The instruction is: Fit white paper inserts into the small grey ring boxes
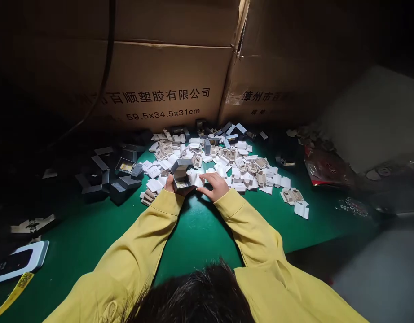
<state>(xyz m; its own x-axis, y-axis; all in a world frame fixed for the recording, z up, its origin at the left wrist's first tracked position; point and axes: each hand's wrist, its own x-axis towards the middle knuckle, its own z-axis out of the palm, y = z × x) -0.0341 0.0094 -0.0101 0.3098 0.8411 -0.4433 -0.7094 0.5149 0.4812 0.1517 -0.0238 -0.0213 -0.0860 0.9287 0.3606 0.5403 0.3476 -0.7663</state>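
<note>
My left hand (169,184) grips a small dark box (181,167) with its lid raised. Inside it something pale and gold-coloured shows, too small to make out. Close beside the box is a white folded card piece (195,177), with the bent thumb and fingers of my right hand (214,186) at its right edge. A heap of white and grey-brown folded card pieces (250,170) lies just beyond both hands. Left of my left hand are several dark boxes (126,181), some lying open.
Large cardboard cartons (166,72) stand along the back, behind more small dark boxes (232,130). A red plastic-wrapped packet (323,166) lies at right on the green table (193,237). At the left edge are a white phone-like object (38,253) and a yellow strap (16,291).
</note>
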